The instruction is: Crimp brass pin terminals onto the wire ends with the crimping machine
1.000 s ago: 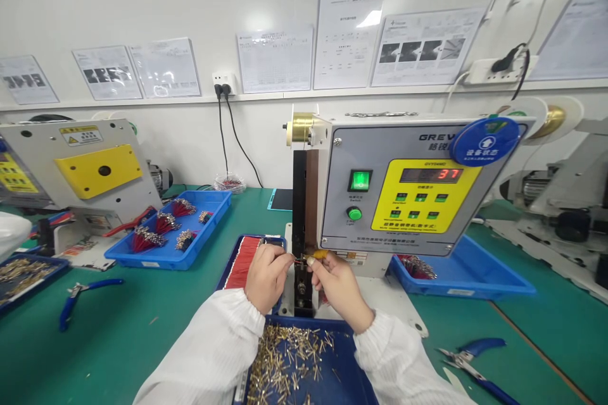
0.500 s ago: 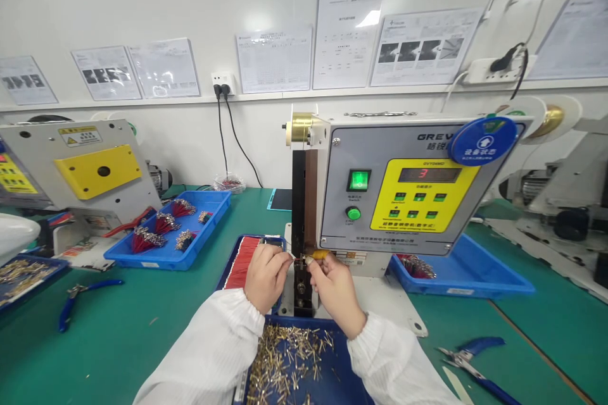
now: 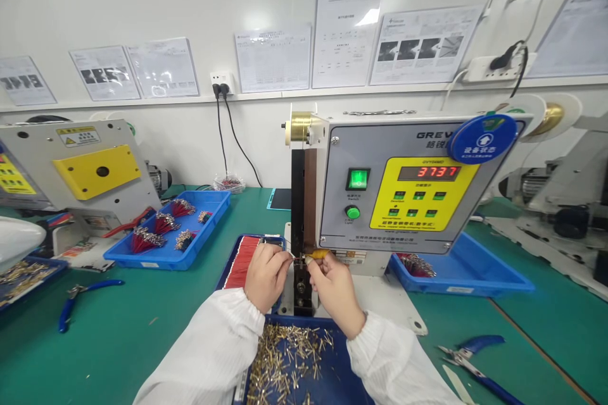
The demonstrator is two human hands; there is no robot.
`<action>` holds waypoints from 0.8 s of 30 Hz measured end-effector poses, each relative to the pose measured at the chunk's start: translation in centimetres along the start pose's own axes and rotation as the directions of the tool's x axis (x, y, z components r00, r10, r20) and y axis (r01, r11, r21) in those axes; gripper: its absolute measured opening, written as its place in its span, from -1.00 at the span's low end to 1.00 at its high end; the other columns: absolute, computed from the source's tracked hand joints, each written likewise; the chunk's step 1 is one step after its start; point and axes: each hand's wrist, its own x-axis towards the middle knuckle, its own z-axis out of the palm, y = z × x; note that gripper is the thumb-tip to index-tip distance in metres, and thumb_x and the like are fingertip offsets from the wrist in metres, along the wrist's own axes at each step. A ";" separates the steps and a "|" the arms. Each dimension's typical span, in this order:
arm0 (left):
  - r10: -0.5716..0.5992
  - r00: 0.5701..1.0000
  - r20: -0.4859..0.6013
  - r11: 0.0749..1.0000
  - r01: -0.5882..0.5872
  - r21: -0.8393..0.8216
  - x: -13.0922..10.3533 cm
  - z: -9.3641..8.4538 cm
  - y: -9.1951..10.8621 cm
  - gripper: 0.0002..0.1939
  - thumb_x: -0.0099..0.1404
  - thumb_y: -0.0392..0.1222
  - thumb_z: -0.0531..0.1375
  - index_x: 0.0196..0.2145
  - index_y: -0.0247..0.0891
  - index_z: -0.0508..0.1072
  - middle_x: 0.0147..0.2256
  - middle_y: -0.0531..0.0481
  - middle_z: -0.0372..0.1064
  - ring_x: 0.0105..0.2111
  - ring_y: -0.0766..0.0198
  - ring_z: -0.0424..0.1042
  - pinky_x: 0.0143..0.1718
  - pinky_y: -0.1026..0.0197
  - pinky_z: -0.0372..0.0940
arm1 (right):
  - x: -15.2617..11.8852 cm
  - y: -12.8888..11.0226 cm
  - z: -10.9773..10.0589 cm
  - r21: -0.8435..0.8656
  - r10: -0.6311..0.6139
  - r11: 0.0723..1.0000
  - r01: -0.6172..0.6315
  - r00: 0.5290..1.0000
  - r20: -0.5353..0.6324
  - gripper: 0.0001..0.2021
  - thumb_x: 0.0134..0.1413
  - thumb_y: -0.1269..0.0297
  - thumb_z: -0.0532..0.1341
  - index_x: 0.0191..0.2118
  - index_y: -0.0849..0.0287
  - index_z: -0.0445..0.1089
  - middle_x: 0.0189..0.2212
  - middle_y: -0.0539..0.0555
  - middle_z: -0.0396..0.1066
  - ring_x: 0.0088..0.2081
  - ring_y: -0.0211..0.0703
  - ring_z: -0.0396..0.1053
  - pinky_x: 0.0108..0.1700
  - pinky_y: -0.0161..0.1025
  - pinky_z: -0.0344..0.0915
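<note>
My left hand (image 3: 268,275) is closed, its thumb and forefinger pinching a thin wire at the front of a crimping machine (image 3: 387,183). Facing it, my right hand (image 3: 336,291) is also closed, with thumb and forefinger pressed together around something too small to make out. Both sets of fingertips meet at the black crimping head (image 3: 301,288), just left of a yellow-orange part (image 3: 316,254). Beside my left hand lies a tray of red wires (image 3: 243,262). Below my wrists, a dark blue tray (image 3: 339,367) carries many small brass-coloured two-legged pins (image 3: 278,361).
Blue-handled cutters (image 3: 479,364) lie at the right, and another pair of cutters (image 3: 80,297) at the left. A blue bin (image 3: 178,256) with wire bundles stands left of the machine, and another blue bin (image 3: 494,272) right. A second machine (image 3: 90,171) is at far left.
The machine's red display, which showed a single 3, now reads 3737. My hands stay in nearly the same place at the crimping head.
</note>
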 end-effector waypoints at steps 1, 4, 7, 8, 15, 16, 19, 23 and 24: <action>0.000 1.000 0.003 1.000 0.000 0.003 0.0 0.0 0.0 -0.89 0.36 -0.29 0.09 -0.26 -0.24 0.41 -0.32 -0.04 0.31 -0.24 0.23 0.29 -0.21 0.17 0.25 | 0.0 0.0 0.0 -0.004 0.005 1.000 -0.005 1.000 0.001 -0.73 0.11 0.04 0.14 -0.45 0.11 0.20 -0.64 0.00 0.32 -0.61 -0.14 0.31 -0.57 -0.28 0.25; 0.005 1.000 0.004 1.000 -0.005 0.006 0.0 0.0 0.0 -0.90 0.36 -0.30 0.09 -0.26 -0.24 0.41 -0.32 -0.04 0.31 -0.24 0.23 0.28 -0.21 0.17 0.25 | 0.0 -0.2 -0.1 -0.009 0.019 1.000 -0.019 1.000 0.013 -0.73 0.11 0.03 0.13 -0.44 0.10 0.20 -0.66 0.00 0.31 -0.60 -0.12 0.31 -0.57 -0.27 0.26; 0.006 1.000 0.004 1.000 -0.006 0.012 0.0 0.0 0.0 -0.90 0.36 -0.30 0.09 -0.26 -0.24 0.42 -0.32 -0.04 0.31 -0.23 0.22 0.28 -0.21 0.17 0.25 | -0.1 -0.4 -0.1 -0.007 0.029 1.000 -0.029 0.999 0.016 -0.73 0.11 0.02 0.13 -0.43 0.10 0.22 -0.67 -0.01 0.30 -0.58 -0.10 0.33 -0.58 -0.26 0.27; 0.006 1.000 0.004 1.000 -0.006 0.014 0.0 0.0 0.0 -0.90 0.36 -0.30 0.09 -0.26 -0.24 0.42 -0.32 -0.05 0.31 -0.24 0.22 0.28 -0.21 0.17 0.25 | -0.1 -0.4 -0.1 -0.007 0.031 0.999 -0.031 0.999 0.015 -0.73 0.11 0.01 0.13 -0.43 0.10 0.22 -0.67 -0.01 0.30 -0.58 -0.10 0.33 -0.58 -0.26 0.27; -0.007 1.000 0.010 1.000 0.007 -0.006 0.1 -0.1 0.3 -0.91 0.36 -0.29 0.08 -0.24 -0.25 0.38 -0.30 -0.06 0.33 -0.22 0.21 0.29 -0.18 0.17 0.25 | -0.1 -0.1 0.2 0.005 0.038 0.999 -0.038 0.999 0.005 -0.74 0.11 0.03 0.12 -0.43 0.10 0.21 -0.67 -0.02 0.31 -0.61 -0.13 0.31 -0.58 -0.28 0.24; -0.015 1.000 0.008 1.000 0.016 -0.013 0.1 0.0 0.3 -0.92 0.36 -0.29 0.08 -0.24 -0.25 0.37 -0.29 -0.06 0.33 -0.22 0.21 0.29 -0.18 0.17 0.24 | 0.0 -0.1 0.1 0.005 0.048 0.999 -0.048 0.999 0.011 -0.74 0.11 0.04 0.12 -0.44 0.10 0.21 -0.67 -0.02 0.31 -0.62 -0.14 0.30 -0.59 -0.28 0.23; -0.076 0.997 0.010 0.996 0.076 -0.049 -0.1 0.3 0.1 -0.92 0.36 -0.27 0.08 -0.21 -0.26 0.35 -0.29 -0.05 0.33 -0.23 0.22 0.31 -0.17 0.17 0.25 | 0.7 -0.7 -1.0 -0.049 0.107 0.993 -0.103 0.991 0.078 -0.75 0.11 0.07 0.09 -0.46 0.11 0.22 -0.68 -0.04 0.30 -0.69 -0.19 0.25 -0.61 -0.29 0.19; -0.244 0.963 0.111 0.956 0.259 -0.141 -0.8 1.2 -0.9 -0.86 0.36 -0.19 0.07 -0.19 -0.26 0.37 -0.34 -0.03 0.37 -0.34 0.26 0.36 -0.27 0.20 0.28 | 1.5 -0.8 -4.8 -0.172 0.151 0.977 -0.128 0.981 0.126 -0.82 0.06 0.16 0.08 -0.47 0.12 0.25 -0.68 -0.05 0.31 -0.69 -0.19 0.25 -0.58 -0.28 0.18; -0.284 0.947 0.150 0.936 0.308 -0.169 -0.9 1.4 -1.1 -0.83 0.37 -0.16 0.06 -0.18 -0.26 0.38 -0.33 -0.03 0.39 -0.35 0.27 0.38 -0.28 0.21 0.29 | 1.6 -0.6 -6.0 -0.191 0.156 0.973 -0.132 0.980 0.120 -0.83 0.05 0.18 0.08 -0.46 0.12 0.26 -0.68 -0.05 0.31 -0.68 -0.18 0.27 -0.57 -0.27 0.19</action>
